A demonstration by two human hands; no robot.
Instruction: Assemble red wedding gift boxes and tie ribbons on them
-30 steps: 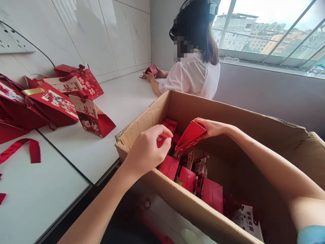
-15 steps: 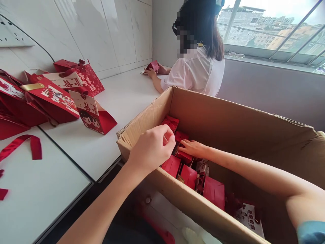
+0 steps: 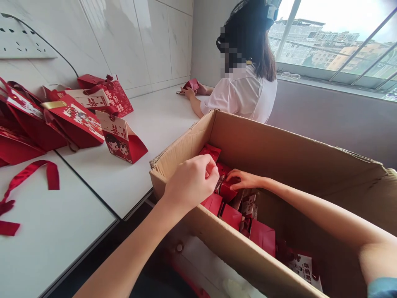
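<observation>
Inside a large cardboard carton (image 3: 297,155), several red gift boxes sit along the near side. My right hand (image 3: 245,180) reaches down into the carton, its fingers bent over a red gift box (image 3: 228,192) and gripping it. My left hand (image 3: 194,181) hovers over the carton's near left rim, the fingers curled in a pinch. Whatever lies between those fingertips is hidden. Below it a red gift box (image 3: 212,203) and another red gift box (image 3: 232,216) show their plain sides. A printed gift box (image 3: 302,267) lies nearer the carton's right end.
On the white table (image 3: 93,178), several red gift bags stand at left, one triangular gift box (image 3: 121,138) apart from them. A red ribbon (image 3: 34,169) lies near the front. Across the carton a person in white (image 3: 238,95) holds a small red box (image 3: 191,85).
My right hand has gone from lying flat on the boxes to curling its fingers around one, which now sits differently. My left hand keeps its pinch. The view has shifted slightly.
</observation>
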